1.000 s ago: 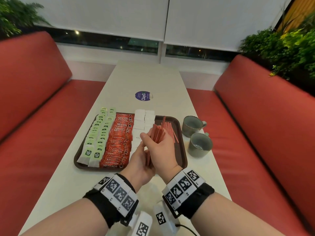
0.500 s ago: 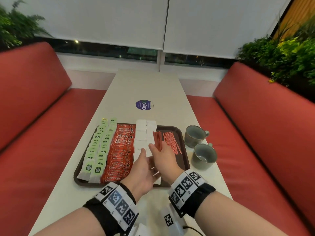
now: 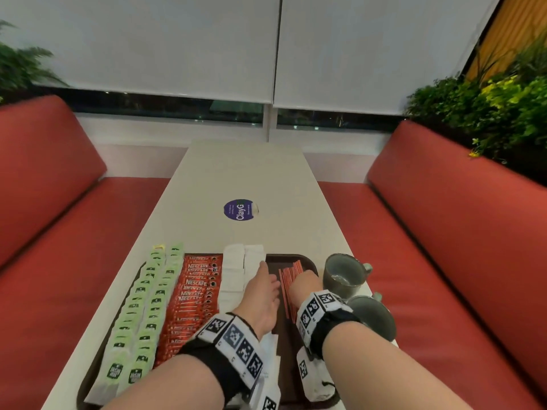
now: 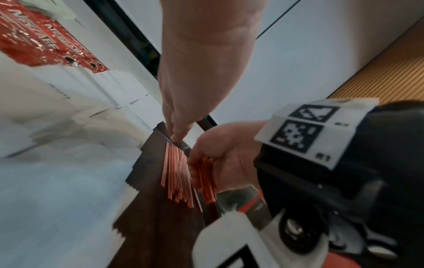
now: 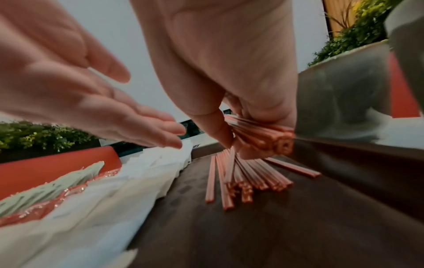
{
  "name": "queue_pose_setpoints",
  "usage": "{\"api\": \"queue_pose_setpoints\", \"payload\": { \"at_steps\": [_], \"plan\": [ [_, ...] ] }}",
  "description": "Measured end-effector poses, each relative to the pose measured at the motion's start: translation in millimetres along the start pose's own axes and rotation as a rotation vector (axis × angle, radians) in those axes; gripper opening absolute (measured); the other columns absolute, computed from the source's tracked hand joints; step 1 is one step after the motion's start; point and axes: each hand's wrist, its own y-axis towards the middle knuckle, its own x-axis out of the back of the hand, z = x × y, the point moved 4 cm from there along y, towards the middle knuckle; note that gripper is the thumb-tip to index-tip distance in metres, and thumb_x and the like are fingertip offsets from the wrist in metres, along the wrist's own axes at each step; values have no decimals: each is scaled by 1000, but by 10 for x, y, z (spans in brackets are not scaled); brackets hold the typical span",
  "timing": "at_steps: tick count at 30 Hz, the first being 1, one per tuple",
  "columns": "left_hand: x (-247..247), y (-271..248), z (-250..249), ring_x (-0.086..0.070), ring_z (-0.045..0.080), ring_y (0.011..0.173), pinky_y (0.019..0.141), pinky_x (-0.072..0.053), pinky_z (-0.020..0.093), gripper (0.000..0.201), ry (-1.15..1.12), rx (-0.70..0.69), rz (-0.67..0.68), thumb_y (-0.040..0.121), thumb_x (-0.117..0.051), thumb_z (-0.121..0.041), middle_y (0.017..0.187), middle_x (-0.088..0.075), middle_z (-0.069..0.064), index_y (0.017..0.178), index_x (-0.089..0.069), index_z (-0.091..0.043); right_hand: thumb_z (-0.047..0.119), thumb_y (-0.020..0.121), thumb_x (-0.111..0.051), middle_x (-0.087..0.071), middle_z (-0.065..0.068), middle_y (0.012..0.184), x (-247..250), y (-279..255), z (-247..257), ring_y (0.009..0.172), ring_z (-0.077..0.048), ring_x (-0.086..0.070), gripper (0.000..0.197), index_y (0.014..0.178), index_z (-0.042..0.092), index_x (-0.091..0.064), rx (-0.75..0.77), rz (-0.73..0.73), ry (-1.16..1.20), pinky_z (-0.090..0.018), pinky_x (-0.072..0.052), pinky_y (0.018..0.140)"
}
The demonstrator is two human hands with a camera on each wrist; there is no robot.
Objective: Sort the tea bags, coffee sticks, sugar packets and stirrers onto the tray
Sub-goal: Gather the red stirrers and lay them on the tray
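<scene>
A brown tray (image 3: 309, 259) holds rows of green tea bags (image 3: 148, 303), red coffee sticks (image 3: 192, 294) and white sugar packets (image 3: 236, 270). Thin red stirrers (image 3: 286, 287) lie in its right section. My right hand (image 3: 305, 278) is down on the tray floor (image 5: 252, 226) and grips a bundle of stirrers (image 5: 263, 137), with loose stirrers (image 5: 241, 177) lying just in front of it. My left hand (image 3: 265, 272) hovers flat beside them with straight fingers (image 5: 160, 130), between the sugar packets and the stirrers, holding nothing.
Two grey cups (image 3: 343, 273) (image 3: 370, 318) stand on the table just right of the tray, close to my right wrist. A round purple sticker (image 3: 241, 210) lies farther up the white table. Red benches run along both sides.
Both hands have come down from above the tray to its right section. The stirrer bundle in my right hand went from upright in the air to low on the tray floor.
</scene>
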Motion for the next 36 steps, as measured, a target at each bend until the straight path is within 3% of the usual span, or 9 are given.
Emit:
{"api": "queue_pose_setpoints", "payload": {
  "at_steps": [4, 7, 9, 11, 13, 17, 25, 31, 36],
  "plan": [
    [-151, 105, -64, -45, 27, 129, 96, -37, 32, 61, 35, 33, 13, 102, -26, -45, 141, -45, 18, 141, -35, 1, 21, 94, -48, -57, -12, 127, -113, 127, -18, 114, -27, -57, 37, 129, 6, -51, 24, -17, 36, -24, -42, 78],
    [-223, 137, -76, -58, 23, 89, 70, -47, 30, 62, 58, 61, -4, 101, -27, -49, 111, -60, 15, 136, -41, 0, 25, 96, -44, -55, -11, 129, -153, 226, 8, 116, -27, -56, 40, 132, 7, -48, -26, -25, -27, -27, -43, 83],
    [-244, 141, -75, -59, 23, 82, 61, -47, 32, 62, 89, 83, -20, 100, -27, -51, 93, -61, 14, 130, -46, 0, 26, 96, -44, -55, -10, 131, -136, 239, -2, 118, -25, -56, 41, 133, 8, -47, -87, -23, -109, -30, -46, 90],
    [-252, 143, -75, -62, 28, 95, 69, -51, 35, 62, 101, 103, -26, 99, -28, -54, 102, -63, 16, 126, -47, -1, 26, 93, -48, -56, -11, 129, -149, 249, 14, 117, -26, -56, 41, 130, 8, -50, -14, 7, -136, -27, -44, 83],
    [-254, 143, -67, -59, 31, 110, 87, -51, 39, 65, 106, 113, -24, 96, -29, -57, 118, -61, 18, 130, -46, -3, 28, 91, -50, -57, -11, 127, -163, 242, 31, 115, -27, -56, 41, 127, 9, -53, 60, 41, -214, -27, -43, 81],
    [-238, 180, -46, -55, 32, 118, 103, -43, 45, 66, 102, 109, -25, 96, -28, -59, 128, -58, 18, 132, -46, -7, 27, 96, -41, -58, -11, 127, -114, 193, 141, 118, -26, -55, 38, 124, 6, -56, 89, 42, -488, -33, -45, 97],
    [-231, 231, -8, -56, 32, 116, 97, -47, 42, 69, 154, 112, -42, 96, -25, -59, 128, -57, 19, 133, -44, -3, 24, 98, -39, -55, -11, 133, -132, 78, 142, 124, -26, -51, 40, 130, 6, -54, 120, 134, -572, -36, -38, 103],
    [-227, 293, 15, -58, 31, 113, 92, -49, 39, 71, 209, 98, -51, 96, -24, -61, 123, -60, 18, 131, -47, -4, 12, 100, -35, -61, -14, 124, 52, -26, 196, 116, -28, -57, 33, 119, 0, -60, 201, 134, -494, -32, -44, 94],
    [-207, 262, -23, -57, 23, 85, 60, -42, 29, 72, 262, 61, -30, 96, -21, -62, 96, -61, 13, 125, -50, -3, 5, 99, -34, -57, -17, 129, 284, -284, 256, 120, -29, -53, 33, 123, -4, -56, 218, 103, -403, -32, -43, 97]
  ]
}}
